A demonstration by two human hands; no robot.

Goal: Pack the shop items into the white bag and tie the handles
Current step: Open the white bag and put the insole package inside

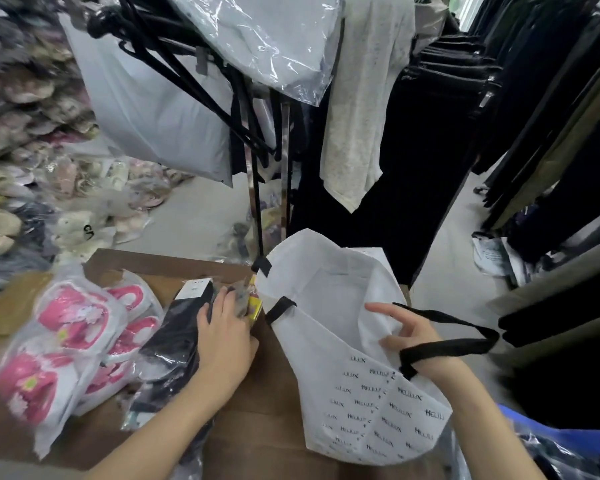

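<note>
L hand [224,341] grips packet [174,337] on cardboard [257,427], R hand [413,337] holds white bag [326,358], racks [430,133] behind.

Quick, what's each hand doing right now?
Left hand: on the black packet, grip cannot be told.
Right hand: holding the bag rim.
</note>
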